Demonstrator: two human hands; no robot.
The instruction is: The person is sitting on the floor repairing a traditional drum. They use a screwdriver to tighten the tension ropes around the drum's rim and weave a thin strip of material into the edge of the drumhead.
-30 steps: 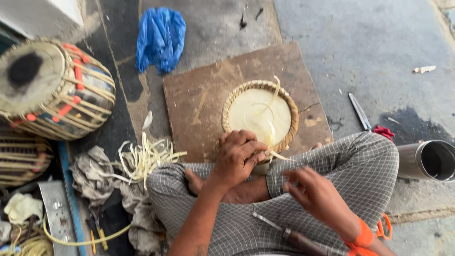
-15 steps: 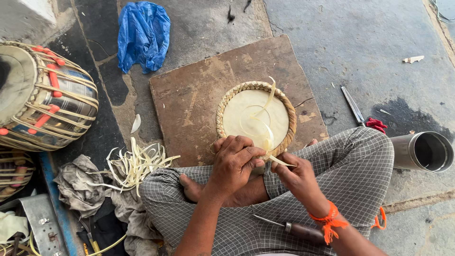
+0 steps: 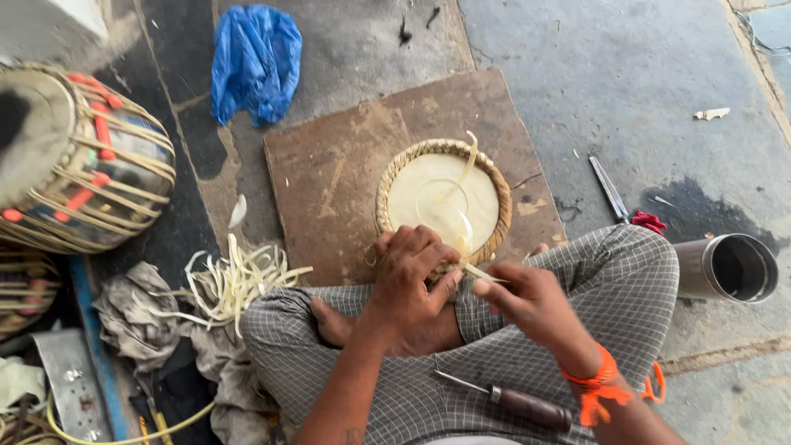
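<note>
A round pale drum skin with a braided rim lies on a brown board in front of my crossed legs. My left hand presses down on the near rim of the drum skin, fingers curled over it. My right hand, with an orange thread at the wrist, pinches a thin pale hide strip that runs up across the skin. A tool with a dark wooden handle rests on my lap.
A laced drum stands at the left. A blue plastic bag lies beyond the board. A heap of pale strips and grey rags sit at my left knee. A metal cylinder and scissors lie at the right.
My right hand has moved from over my lap up to the near rim and taken hold of the strip. My left hand has stayed on the rim.
</note>
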